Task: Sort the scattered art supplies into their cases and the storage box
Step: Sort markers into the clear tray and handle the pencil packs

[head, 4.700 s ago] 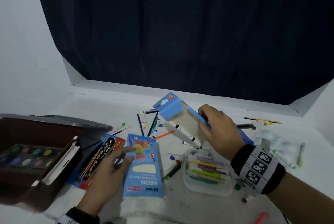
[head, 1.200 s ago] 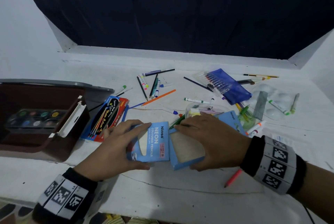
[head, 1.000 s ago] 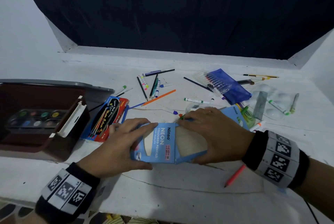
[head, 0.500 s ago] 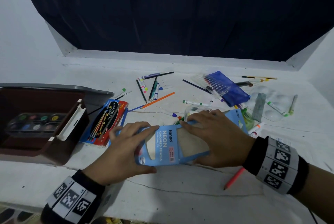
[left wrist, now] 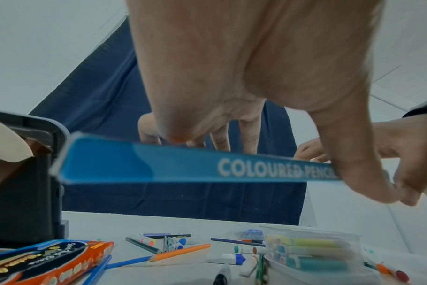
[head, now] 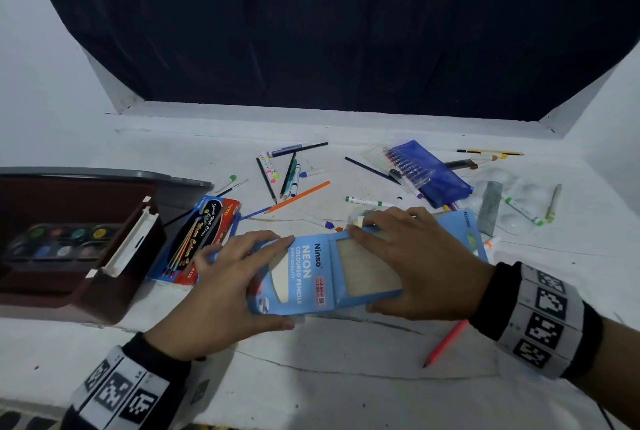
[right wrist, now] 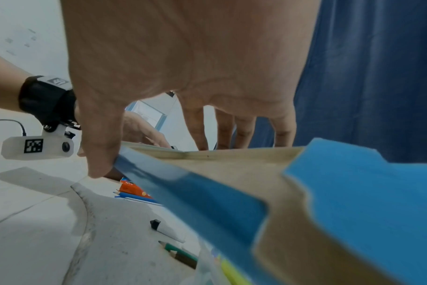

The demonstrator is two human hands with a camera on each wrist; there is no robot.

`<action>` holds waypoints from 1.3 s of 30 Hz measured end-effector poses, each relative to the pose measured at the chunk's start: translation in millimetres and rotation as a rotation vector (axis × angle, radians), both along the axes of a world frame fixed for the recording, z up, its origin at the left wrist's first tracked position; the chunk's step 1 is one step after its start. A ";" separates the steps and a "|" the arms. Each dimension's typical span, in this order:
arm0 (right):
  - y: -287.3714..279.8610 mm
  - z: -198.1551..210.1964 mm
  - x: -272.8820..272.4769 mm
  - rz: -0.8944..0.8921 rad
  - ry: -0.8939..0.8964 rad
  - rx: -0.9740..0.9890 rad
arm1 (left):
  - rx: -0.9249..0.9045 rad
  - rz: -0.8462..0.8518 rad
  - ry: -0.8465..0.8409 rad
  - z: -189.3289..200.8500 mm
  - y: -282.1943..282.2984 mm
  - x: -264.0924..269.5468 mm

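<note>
Both hands are on the blue pencil case, lifted just clear of the tabletop: the left hand pinches the outer sleeve between thumb and fingers, and the right hand clamps the inner tray, thumb under one edge and fingers over the other. I'd say the risk is the tray going in crooked and jamming or creasing the thin card. Whether any pencils sit inside is hidden.

hands: 2 | blue pencil boxes: 1 | storage boxes: 1 | watercolour packs: 1
</note>
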State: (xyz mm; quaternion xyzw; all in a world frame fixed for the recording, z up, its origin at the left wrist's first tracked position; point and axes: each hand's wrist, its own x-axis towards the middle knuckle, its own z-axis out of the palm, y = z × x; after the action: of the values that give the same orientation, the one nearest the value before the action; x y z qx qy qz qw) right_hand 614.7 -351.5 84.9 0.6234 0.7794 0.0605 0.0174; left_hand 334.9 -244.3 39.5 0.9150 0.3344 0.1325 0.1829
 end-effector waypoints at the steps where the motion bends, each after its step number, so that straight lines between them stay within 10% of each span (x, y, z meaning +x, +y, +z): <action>1: -0.5 -0.4 -0.7 -0.003 0.005 0.000 | 0.006 0.004 -0.002 -0.4 -1.4 1.2; 27: 18.2 -18.4 -42.9 0.055 0.149 -0.130 | -0.006 0.030 -0.011 -14.3 -18.2 -13.3; 39: 25.3 -59.8 -62.8 0.028 0.364 -0.151 | -0.011 0.358 0.227 -37.0 -33.3 -89.9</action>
State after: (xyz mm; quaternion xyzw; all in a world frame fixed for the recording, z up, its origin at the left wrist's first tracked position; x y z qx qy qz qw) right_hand 552.0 -326.2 25.1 0.6100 0.7806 -0.1115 -0.0778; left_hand 245.0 -277.6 2.4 0.8490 0.5108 0.0570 0.1226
